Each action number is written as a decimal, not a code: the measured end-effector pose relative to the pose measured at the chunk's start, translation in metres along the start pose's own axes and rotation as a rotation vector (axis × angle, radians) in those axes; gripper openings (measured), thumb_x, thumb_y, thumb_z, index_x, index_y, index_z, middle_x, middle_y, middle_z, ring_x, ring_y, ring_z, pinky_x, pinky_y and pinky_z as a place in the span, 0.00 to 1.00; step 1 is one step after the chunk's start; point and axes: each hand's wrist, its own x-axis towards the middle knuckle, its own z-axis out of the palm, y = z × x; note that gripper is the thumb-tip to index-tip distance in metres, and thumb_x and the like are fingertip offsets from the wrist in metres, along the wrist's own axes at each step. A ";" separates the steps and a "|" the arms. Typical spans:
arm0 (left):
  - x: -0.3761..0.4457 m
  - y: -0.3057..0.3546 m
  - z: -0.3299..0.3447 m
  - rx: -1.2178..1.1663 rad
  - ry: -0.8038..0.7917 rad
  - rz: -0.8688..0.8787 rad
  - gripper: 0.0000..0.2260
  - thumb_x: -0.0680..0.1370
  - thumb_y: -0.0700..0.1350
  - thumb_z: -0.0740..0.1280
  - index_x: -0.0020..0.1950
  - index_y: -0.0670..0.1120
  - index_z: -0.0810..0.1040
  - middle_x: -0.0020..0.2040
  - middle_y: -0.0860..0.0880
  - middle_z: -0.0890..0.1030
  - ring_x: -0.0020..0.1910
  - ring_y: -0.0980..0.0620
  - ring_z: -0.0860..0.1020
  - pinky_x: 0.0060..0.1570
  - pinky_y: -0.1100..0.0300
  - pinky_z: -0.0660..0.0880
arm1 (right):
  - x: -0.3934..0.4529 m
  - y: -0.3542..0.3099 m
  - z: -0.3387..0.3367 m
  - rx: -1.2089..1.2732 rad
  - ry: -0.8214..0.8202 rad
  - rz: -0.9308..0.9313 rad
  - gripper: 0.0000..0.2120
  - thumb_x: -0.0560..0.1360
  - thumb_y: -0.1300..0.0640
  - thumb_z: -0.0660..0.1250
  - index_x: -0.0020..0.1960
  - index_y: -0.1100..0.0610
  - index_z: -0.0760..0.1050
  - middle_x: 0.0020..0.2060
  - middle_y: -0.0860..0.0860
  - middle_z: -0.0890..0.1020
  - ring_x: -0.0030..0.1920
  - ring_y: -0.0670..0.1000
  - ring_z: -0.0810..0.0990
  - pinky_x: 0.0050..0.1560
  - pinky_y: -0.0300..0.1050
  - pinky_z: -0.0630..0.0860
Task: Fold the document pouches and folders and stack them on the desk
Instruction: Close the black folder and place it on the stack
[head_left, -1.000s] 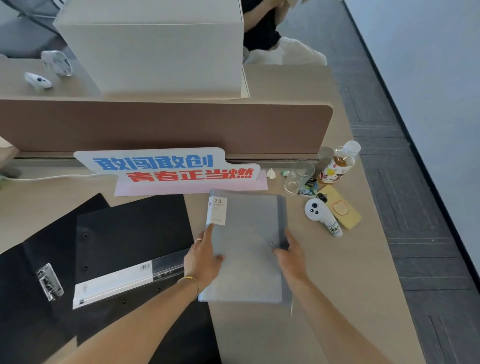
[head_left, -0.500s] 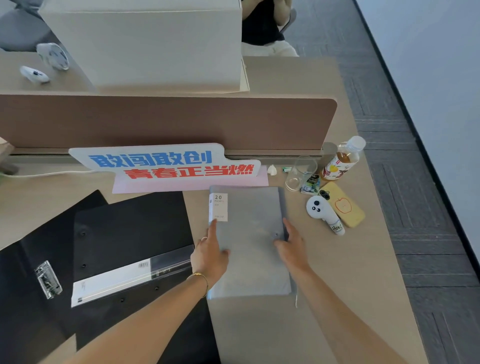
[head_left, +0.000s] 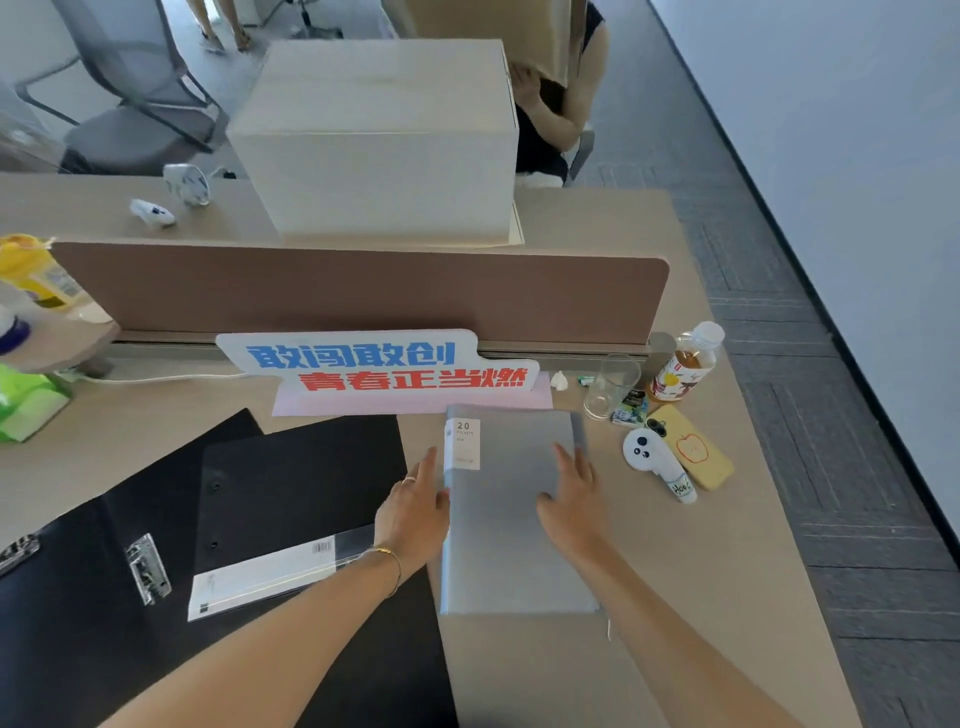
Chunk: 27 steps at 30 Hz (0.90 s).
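A grey document folder (head_left: 511, 551) with a white "20" label lies closed on the desk in front of me. My left hand (head_left: 415, 512) rests flat against its left edge, fingers straight. My right hand (head_left: 574, 499) lies flat on its top right part, fingers spread. To the left, a black clip folder (head_left: 104, 597) lies open, with a smaller black folder (head_left: 296, 488) bearing a white strip on top of it.
A blue and red sign (head_left: 379, 364) leans on the brown divider (head_left: 358, 291). At the right stand a glass (head_left: 610, 387), a drink bottle (head_left: 685, 364), a yellow phone (head_left: 693, 447) and a white panda fan (head_left: 657, 462). A cardboard box (head_left: 379, 140) sits beyond the divider.
My head has lifted, showing more beyond the divider. My left hand slid from the folder's top to its left edge. My right hand moved further onto the cover.
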 end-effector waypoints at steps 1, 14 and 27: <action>-0.004 -0.003 -0.008 0.014 0.038 -0.004 0.27 0.84 0.50 0.61 0.81 0.57 0.55 0.73 0.53 0.75 0.56 0.51 0.82 0.48 0.56 0.83 | -0.005 -0.008 0.000 -0.021 0.005 -0.038 0.36 0.75 0.61 0.63 0.80 0.51 0.55 0.81 0.56 0.54 0.80 0.58 0.52 0.76 0.54 0.60; -0.070 -0.123 -0.098 -0.029 0.264 -0.223 0.28 0.85 0.48 0.59 0.84 0.52 0.55 0.73 0.47 0.75 0.49 0.52 0.82 0.37 0.67 0.73 | -0.053 -0.102 0.074 -0.020 -0.100 -0.195 0.32 0.78 0.56 0.67 0.78 0.45 0.57 0.79 0.47 0.61 0.77 0.54 0.64 0.69 0.54 0.71; -0.101 -0.241 -0.101 -0.060 0.200 -0.513 0.26 0.85 0.47 0.57 0.83 0.50 0.58 0.76 0.45 0.73 0.65 0.44 0.78 0.55 0.53 0.75 | -0.039 -0.115 0.145 -0.044 -0.282 -0.105 0.32 0.79 0.62 0.62 0.79 0.49 0.57 0.79 0.50 0.62 0.76 0.55 0.66 0.70 0.50 0.68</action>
